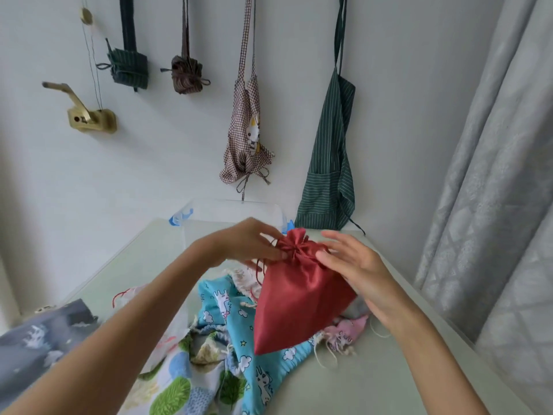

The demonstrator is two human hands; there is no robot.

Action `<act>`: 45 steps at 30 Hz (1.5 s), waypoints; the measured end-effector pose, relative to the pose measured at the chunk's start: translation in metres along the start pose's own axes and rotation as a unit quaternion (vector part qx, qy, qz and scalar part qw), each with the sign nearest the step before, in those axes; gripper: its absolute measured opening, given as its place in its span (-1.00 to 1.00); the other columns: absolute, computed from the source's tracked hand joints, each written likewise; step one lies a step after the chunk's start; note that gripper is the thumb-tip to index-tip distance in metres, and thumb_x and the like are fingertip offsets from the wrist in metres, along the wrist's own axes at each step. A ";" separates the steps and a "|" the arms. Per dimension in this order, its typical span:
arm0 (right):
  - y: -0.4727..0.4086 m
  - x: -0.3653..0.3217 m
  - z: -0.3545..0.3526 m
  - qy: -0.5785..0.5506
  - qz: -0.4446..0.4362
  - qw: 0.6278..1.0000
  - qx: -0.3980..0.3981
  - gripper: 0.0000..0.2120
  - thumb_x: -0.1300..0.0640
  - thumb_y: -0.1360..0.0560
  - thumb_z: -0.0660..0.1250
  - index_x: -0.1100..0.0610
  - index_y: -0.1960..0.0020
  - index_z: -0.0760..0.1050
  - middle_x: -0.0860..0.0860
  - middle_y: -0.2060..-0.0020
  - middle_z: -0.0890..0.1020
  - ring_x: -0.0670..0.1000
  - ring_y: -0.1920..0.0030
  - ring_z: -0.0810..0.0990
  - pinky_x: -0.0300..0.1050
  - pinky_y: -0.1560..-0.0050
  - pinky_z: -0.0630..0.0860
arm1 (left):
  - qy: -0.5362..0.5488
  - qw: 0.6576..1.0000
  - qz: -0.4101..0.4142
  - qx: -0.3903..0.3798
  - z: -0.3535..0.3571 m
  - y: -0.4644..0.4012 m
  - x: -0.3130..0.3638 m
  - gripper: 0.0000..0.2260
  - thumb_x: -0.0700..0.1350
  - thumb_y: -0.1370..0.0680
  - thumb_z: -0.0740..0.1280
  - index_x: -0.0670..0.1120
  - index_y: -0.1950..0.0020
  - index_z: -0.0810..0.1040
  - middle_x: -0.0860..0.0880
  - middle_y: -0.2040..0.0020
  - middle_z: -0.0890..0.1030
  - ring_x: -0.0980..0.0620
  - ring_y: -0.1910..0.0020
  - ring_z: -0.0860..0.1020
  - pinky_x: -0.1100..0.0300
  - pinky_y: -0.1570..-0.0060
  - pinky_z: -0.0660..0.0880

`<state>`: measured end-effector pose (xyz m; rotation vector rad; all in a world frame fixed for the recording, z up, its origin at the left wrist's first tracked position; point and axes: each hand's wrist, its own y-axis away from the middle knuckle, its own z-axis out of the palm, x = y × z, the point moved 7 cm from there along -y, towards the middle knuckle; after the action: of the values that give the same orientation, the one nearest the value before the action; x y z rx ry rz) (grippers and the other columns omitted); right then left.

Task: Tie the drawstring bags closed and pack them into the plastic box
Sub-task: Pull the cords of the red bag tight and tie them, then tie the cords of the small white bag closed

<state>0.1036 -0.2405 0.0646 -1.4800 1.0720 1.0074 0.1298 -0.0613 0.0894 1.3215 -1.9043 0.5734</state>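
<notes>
plastic box (236,209) behind red bag (299,298), unpacked | red bag held above bag pile (227,333), neck gathered | left hand (251,244) pinches cord; right hand (356,265) loosely open against neck | risk: satin slips, neck reopens

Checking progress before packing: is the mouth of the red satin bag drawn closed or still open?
Drawn closed. The red bag's neck is gathered into a tight ruffle between the left hand and right hand. Whether it is knotted, cannot tell.

a green striped apron (329,163) and a checked apron (247,136) hang on the white wall, beside two bundled cloths. a brass fitting (86,115) sits left; grey curtain (490,175) right.
</notes>
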 end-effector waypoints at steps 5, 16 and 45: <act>-0.038 0.001 0.008 -0.015 0.060 0.997 -0.050 -0.39 0.02 -0.33 0.50 -0.13 -0.33 0.39 -0.12 -0.12 0.61 -0.08 -0.09 0.62 -0.07 -0.11 0.57 | 0.074 0.993 0.044 0.076 -0.048 -0.026 0.023 -0.81 -0.29 -0.47 0.40 -0.16 -0.08 0.59 -0.04 0.24 0.60 0.09 0.27 0.57 0.22 0.21 0.62; -0.203 -0.046 0.024 0.050 -0.117 0.983 0.134 -0.82 0.16 -0.50 0.33 -0.06 0.23 0.56 0.01 0.26 0.62 -0.03 0.18 0.57 -0.17 0.08 0.53 | 0.030 0.922 0.113 0.368 -0.179 -0.104 0.032 -0.74 -0.22 -0.37 0.49 -0.04 -0.04 0.65 -0.10 0.10 0.67 -0.03 0.13 0.62 0.04 0.03 0.60; -0.031 0.084 0.086 0.348 -0.026 0.936 -0.045 -0.78 -0.24 -0.39 0.37 -0.11 0.11 0.58 -0.25 0.39 0.54 -0.29 0.36 0.52 -0.39 0.47 0.35 | -0.296 0.949 -0.071 0.080 0.010 -0.009 -0.112 -0.58 0.07 -0.45 0.42 0.08 -0.28 0.45 0.14 -0.26 0.52 0.09 -0.21 0.48 0.23 -0.11 0.41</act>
<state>0.1493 -0.1630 -0.0207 -1.9991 1.4763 0.4897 0.1570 -0.0046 -0.0038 1.8762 -2.2363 0.2732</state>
